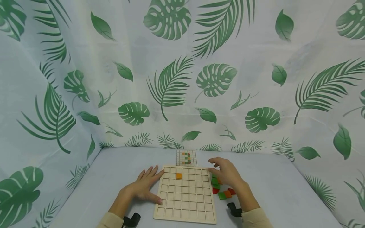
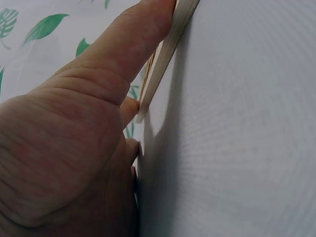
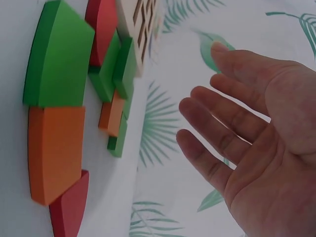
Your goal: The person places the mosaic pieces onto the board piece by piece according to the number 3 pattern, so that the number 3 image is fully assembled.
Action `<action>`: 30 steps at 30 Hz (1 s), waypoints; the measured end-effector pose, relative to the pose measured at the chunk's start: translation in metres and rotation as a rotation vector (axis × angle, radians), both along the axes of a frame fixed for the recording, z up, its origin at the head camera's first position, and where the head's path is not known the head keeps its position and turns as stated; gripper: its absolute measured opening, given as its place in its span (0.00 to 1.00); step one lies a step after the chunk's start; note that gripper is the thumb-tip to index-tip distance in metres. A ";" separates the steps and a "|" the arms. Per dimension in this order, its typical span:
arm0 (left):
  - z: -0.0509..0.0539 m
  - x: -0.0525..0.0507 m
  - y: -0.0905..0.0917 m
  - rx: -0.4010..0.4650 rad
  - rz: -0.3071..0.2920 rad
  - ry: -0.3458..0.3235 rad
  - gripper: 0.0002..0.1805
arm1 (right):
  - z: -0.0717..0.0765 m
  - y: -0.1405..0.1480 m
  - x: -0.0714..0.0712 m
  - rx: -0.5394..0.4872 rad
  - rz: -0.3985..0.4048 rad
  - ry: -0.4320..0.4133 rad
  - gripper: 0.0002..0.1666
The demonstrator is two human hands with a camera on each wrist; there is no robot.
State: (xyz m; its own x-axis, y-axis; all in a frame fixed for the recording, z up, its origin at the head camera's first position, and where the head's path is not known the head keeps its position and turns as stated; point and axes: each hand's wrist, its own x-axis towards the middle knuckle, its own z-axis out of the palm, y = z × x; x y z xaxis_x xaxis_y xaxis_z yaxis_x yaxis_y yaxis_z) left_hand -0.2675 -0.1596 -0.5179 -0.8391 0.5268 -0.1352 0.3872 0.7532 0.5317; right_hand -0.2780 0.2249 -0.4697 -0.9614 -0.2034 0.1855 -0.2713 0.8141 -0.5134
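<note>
A wooden grid board (image 1: 186, 199) lies on the white table, with one orange square tile (image 1: 179, 175) in a cell of its upper left part. My left hand (image 1: 145, 186) rests at the board's left side, fingers spread, its thumb (image 2: 133, 44) on the edge. Above the pile at the board's right my right hand (image 1: 226, 172) hovers with nothing in it, its fingers (image 3: 217, 128) relaxed and apart. Beneath it are several loose pieces: green tiles (image 3: 59, 59), orange tiles (image 3: 57, 153) and red rounded pieces (image 3: 71, 207).
Behind the board lies a pattern card (image 1: 186, 158) printed with a grid of green, orange and red shapes. A leaf-patterned cloth (image 1: 176, 79) hangs at the back and sides. Black wrist camera mounts (image 1: 234, 209) sit at both wrists.
</note>
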 end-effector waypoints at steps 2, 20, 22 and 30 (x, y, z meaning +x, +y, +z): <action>-0.001 0.000 0.000 0.000 0.001 0.002 0.70 | -0.001 0.003 -0.001 0.004 -0.003 -0.007 0.24; -0.002 0.000 0.000 -0.006 0.009 0.004 0.71 | -0.002 0.013 -0.002 0.039 0.046 -0.180 0.18; -0.002 0.000 0.000 -0.005 0.008 0.003 0.70 | -0.003 0.014 -0.001 0.036 0.040 -0.205 0.18; -0.001 0.001 0.000 0.002 0.006 0.003 0.70 | -0.002 0.016 0.000 0.021 0.067 -0.244 0.17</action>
State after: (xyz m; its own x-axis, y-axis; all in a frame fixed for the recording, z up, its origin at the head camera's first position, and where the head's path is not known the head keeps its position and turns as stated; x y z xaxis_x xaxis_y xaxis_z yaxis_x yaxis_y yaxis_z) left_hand -0.2669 -0.1592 -0.5186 -0.8429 0.5218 -0.1316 0.3841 0.7546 0.5320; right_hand -0.2776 0.2405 -0.4721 -0.9614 -0.2696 -0.0553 -0.1952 0.8098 -0.5532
